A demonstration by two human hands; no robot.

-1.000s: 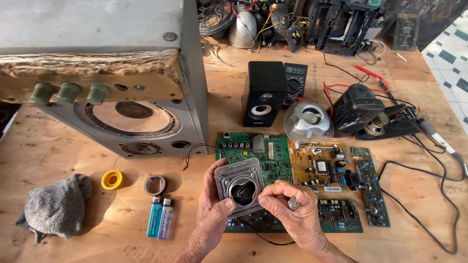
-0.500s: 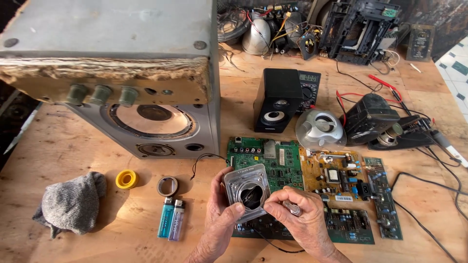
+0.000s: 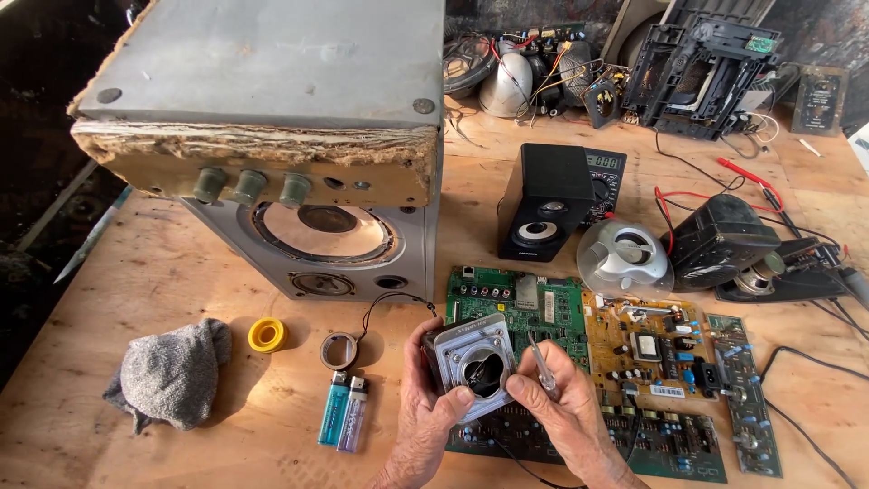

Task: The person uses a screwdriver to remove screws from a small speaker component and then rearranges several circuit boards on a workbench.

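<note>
Grey knit cloth (image 3: 167, 373), crumpled | yellow tape roll (image 3: 268, 334) | two translucent lighters (image 3: 343, 411) | our left hand (image 3: 425, 412) grips square silvery metal housing (image 3: 474, 364) above green circuit board (image 3: 534, 308) | our right hand (image 3: 566, 407) pinches slim screwdriver (image 3: 541, 364).

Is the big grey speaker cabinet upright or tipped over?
Tipped. The grey speaker cabinet lies on a side panel on the wooden table, its knobs in a row above the cone, its driver face toward the camera.
</note>
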